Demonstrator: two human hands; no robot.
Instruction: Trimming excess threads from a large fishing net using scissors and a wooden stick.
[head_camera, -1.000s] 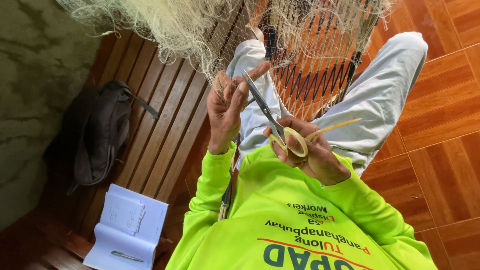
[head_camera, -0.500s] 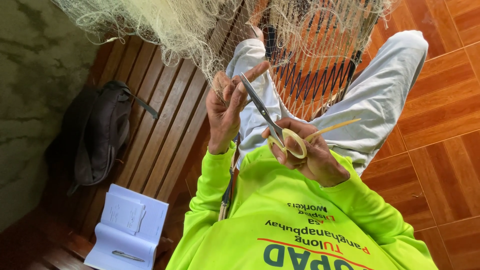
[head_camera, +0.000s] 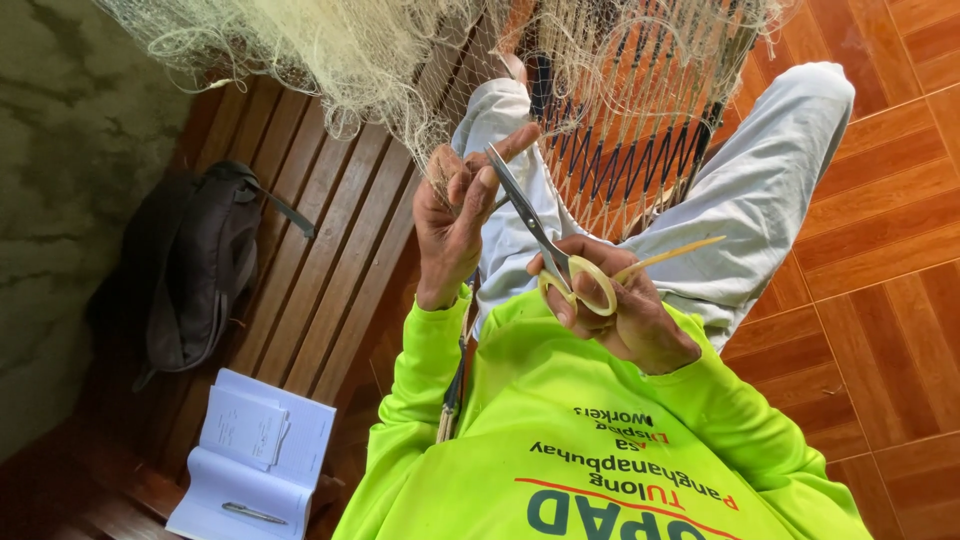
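Wooden slat bench (head_camera: 330, 270), orange tiled floor (head_camera: 880, 300), mossy wall.
Left hand (head_camera: 455, 225) pinches pale fishing net (head_camera: 400, 60) strands; right hand (head_camera: 620, 310) grips yellow-handled scissors (head_camera: 545, 240), blades at net; bag (head_camera: 195, 270), notebook (head_camera: 255, 455) on bench.

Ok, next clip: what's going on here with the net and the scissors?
A person in a bright green long-sleeved shirt sits on a wooden bench with a pale fishing net draped over their knees. The left hand pinches strands of the net, while the right hand holds yellow-handled scissors, blades pointed up at the pinched spot. A thin yellow netting needle sticks out of the right hand too. A dark bag and an open notebook with a pen lie on the bench.
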